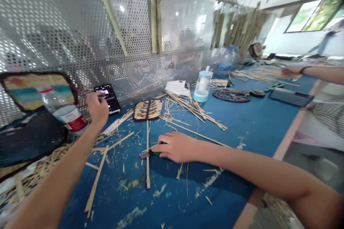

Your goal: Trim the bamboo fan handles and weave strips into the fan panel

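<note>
My left hand (97,108) reaches out to a black phone (108,98) propped against the perforated metal screen, its fingers curled with a fingertip on the lit display. My right hand (174,146) rests on the blue table (258,121), fingers closed over a small green-handled knife (148,154) whose blade end sticks out to the left. A long bamboo strip (147,157) lies just left of that hand. A small woven bamboo fan piece (148,110) lies beyond, near the phone.
Bamboo strips and shavings (193,109) litter the table. A plastic water bottle (63,111) and a dark bag (29,139) sit at left. A lidded jar (202,86), a round dark frame (231,95) and another person's arm (311,71) are at right.
</note>
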Demonstrator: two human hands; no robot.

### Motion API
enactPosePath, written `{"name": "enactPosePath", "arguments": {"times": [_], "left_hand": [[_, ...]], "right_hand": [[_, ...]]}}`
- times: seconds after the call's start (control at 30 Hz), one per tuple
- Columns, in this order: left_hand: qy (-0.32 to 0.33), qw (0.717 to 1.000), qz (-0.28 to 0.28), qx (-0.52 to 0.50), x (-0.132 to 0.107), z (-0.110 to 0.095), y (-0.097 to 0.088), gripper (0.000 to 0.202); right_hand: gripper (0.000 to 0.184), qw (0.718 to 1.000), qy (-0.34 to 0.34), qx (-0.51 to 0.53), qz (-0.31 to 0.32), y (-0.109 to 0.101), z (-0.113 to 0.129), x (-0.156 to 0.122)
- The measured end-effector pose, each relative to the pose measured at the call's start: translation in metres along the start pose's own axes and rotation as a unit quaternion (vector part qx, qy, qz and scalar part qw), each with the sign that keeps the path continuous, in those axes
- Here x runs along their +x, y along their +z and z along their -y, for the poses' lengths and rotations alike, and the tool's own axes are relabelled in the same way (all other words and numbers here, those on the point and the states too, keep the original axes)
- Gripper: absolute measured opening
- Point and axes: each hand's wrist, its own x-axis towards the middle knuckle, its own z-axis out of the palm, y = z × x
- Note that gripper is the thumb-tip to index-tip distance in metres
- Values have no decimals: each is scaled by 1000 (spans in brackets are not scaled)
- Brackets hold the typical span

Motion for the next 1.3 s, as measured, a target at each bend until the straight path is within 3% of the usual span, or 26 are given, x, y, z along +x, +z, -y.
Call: {"name": "enactPosePath", "arguments": {"times": [0.1,0.17,0.23,0.33,0.37,0.4,0.43,0.5,0.6,0.73,0.8,0.9,1.03,1.17,1.3], "left_hand": [[86,989,120,21,3,-47,-28,17],[136,976,166,41,-16,-78,-55,18],[170,963,202,53,-60,-105,-85,21],[221,923,314,42,-155,-131,-122,24],[250,900,356,27,-186,-135,-130,25],[301,861,409,20,-213,-137,-136,38],[311,844,436,30,-236,-136,-140,48],[286,837,464,50,-263,-131,-143,55],[241,851,462,66,-271,-123,-143,59],[235,889,386,75,-267,-119,-144,44],[215,907,354,79,-266,-114,-145,40],[187,916,351,57,-265,-102,-145,39],[209,923,323,13,-260,-94,-148,38],[232,929,289,-15,-257,-100,-154,18],[249,947,204,18,-262,-96,-149,21]], "right_hand": [[35,994,69,79,-20,-2,-8,-2],[37,985,133,99,-43,-3,-16,-4],[38,979,172,92,-62,-2,-27,-6],[40,972,202,91,-80,1,-42,-8],[40,970,206,94,-83,2,-44,-9],[41,970,207,96,-85,2,-45,-9],[41,970,204,99,-86,2,-44,-9],[42,973,188,105,-83,1,-36,-9],[41,980,150,111,-67,-2,-13,-10],[39,988,104,103,-41,-4,15,-11],[39,990,93,103,-37,-3,21,-10],[40,990,96,100,-37,-2,21,-8],[37,996,92,16,0,-3,27,-6],[31,997,68,-16,31,-8,53,-10],[29,998,51,-1,37,-9,63,-13]]}}
